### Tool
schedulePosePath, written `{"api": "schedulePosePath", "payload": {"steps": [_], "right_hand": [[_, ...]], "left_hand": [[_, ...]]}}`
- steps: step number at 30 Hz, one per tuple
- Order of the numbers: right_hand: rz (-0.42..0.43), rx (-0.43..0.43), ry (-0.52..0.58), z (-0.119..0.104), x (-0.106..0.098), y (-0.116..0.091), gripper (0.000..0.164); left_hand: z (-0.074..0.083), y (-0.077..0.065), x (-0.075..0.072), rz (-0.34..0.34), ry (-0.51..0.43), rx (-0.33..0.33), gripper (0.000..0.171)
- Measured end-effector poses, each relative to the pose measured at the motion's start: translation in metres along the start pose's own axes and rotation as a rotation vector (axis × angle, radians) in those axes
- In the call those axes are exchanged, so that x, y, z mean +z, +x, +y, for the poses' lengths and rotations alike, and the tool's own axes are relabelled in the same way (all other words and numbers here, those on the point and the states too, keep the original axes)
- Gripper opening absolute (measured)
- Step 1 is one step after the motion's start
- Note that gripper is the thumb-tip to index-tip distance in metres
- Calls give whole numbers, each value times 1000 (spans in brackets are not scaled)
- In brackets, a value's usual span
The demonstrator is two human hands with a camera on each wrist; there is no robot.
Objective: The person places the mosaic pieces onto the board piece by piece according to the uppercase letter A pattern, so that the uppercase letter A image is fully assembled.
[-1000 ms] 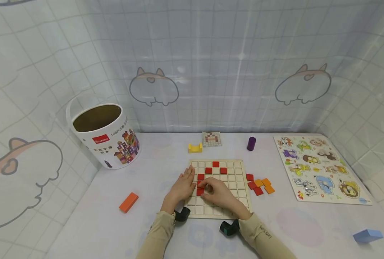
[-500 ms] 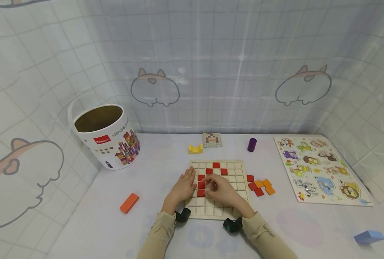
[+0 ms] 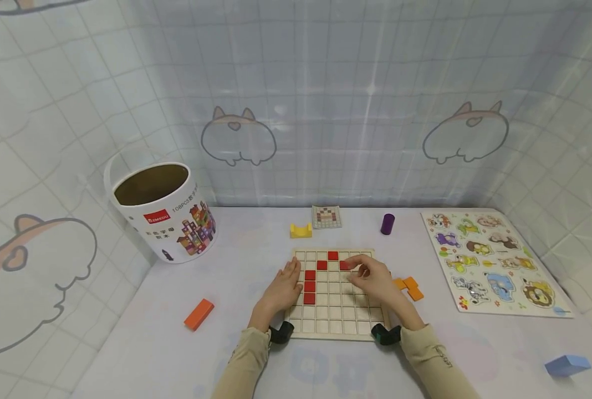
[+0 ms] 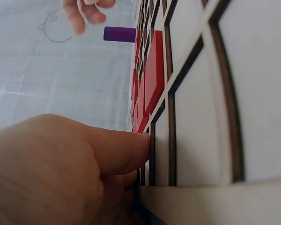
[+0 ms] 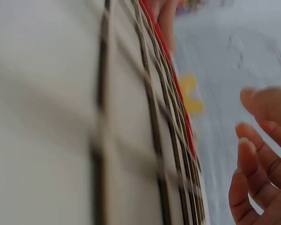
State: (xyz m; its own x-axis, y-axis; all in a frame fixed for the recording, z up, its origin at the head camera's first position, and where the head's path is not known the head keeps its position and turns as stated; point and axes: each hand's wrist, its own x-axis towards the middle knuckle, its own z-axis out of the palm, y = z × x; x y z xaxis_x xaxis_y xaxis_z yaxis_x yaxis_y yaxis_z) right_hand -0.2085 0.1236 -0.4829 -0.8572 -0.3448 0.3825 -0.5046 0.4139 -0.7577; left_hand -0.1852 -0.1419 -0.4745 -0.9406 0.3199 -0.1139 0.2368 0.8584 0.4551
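Observation:
A square wooden grid board lies in front of me, with several red square tiles set in its cells. Three of them stand in a column at the left; the others sit higher up. My left hand rests along the board's left edge with straight fingers; the left wrist view shows its thumb at the rim. Above the right part of the board is my right hand, its fingers loosely bent near the upper right red tile. Nothing shows between those fingers in the right wrist view.
Loose orange tiles lie right of the board, partly behind my right hand. A pattern card, a yellow block and a purple cylinder stand behind it. An animal puzzle, bucket, orange block and blue block surround.
My right hand has left the red tiles in the left column and moved right across the board, now covering the loose red tiles beside it. My left hand stays in place.

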Motion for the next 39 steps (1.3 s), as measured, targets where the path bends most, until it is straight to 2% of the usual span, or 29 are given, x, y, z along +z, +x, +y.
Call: {"api": "schedulePosePath", "payload": {"steps": [2,11,15,18,22,27,32,39], "right_hand": [[30,35,-19,4,-12,-2,34],[79,297,-138,29,-69,-21,36],[55,385,-186,38,-89,-31,33],[-5,445,-201,40,-100,-37,32],[-92,469,-193,45,-106,-44,38],[-158,462,-140,50,-107,-47,44],[-176,445,-73,53,-106,-46,43],[-137,416,-78,58,-105,-46,45]], "left_hand": [[0,0,0,-1,-2,1,60],[1,-1,-1,-6,6,-3,60],[0,0,0,-2,3,-1,60],[0,0,0,-2,1,0,60],[-1,0,1,-5,1,0,60],[-1,0,1,-4,8,0,60],[-1,0,1,0,13,6,60],[-1,1,0,1,15,14,60]]}}
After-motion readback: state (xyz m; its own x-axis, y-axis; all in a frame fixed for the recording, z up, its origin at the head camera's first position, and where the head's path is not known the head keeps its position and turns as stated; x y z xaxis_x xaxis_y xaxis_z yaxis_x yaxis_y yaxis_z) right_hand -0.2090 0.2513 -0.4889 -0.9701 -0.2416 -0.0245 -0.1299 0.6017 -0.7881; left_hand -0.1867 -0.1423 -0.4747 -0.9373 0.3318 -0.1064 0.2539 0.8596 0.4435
